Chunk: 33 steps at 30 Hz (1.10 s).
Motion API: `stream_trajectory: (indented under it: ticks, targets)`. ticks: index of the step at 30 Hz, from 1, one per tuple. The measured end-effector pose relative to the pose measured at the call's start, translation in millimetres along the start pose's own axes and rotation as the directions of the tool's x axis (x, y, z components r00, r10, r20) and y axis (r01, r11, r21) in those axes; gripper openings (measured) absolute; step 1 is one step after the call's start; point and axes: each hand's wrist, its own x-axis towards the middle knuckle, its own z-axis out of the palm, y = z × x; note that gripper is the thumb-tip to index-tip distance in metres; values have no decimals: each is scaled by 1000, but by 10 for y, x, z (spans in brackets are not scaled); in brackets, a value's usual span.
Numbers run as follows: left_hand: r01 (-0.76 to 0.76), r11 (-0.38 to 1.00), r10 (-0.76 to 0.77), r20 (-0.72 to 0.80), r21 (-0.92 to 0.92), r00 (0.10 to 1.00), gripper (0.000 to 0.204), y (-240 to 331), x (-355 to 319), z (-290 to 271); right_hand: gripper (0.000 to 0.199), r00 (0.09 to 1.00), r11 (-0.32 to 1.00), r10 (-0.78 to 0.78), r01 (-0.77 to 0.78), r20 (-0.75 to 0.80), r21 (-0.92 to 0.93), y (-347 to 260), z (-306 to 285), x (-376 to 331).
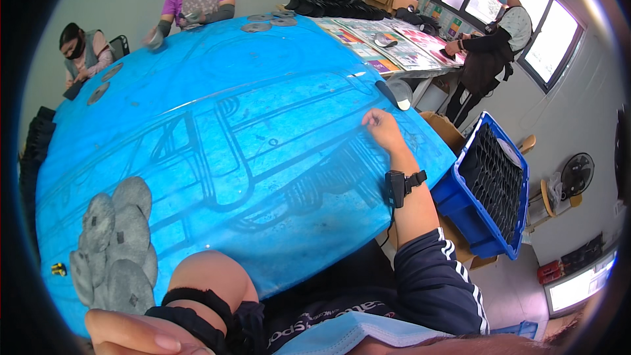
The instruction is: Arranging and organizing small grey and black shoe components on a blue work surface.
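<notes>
table cover (263, 125): bright blue, dark line drawing | pads (115, 243): speckled grey | crate (490, 190): blue

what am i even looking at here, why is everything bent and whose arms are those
This is one picture from a wide fisheye camera worn on a person's head, looking down, which is why straight edges curve. The arms coming in from the bottom are that person's own.

The right hand rests on the far edge of a big blue table with faint line drawings on it; a small black device is strapped to that wrist. The left hand sits at the bottom edge, near a pile of grey round pads. Neither hand clearly holds anything.

A blue crate stands to the right. Three other people work further back.
</notes>
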Motion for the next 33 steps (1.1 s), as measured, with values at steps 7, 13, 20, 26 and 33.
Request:
stream_trajectory:
  ticks: [7,13,20,26,33]
  targets:
    - [28,998,-42,228,63,973,31,15,36,-161,15,999,999,-42,42,-14,4,26,48,16]
    - [10,971,-19,-32,-239,999,37,-80,-45,-20,17,998,998,-67,67,-16,17,66,33,24]
    - [1,988,0,10,-151,1000,37,-103,-40,11,17,999,999,-39,39,0,25,119,40,43]
    - [-3,994,6,23,-108,1000,37,-96,-27,24,16,999,999,-38,37,5,19,89,44,37]
    - [-5,997,8,31,-78,1000,38,-82,-29,27,16,1000,1000,-25,25,2,-12,27,26,8]
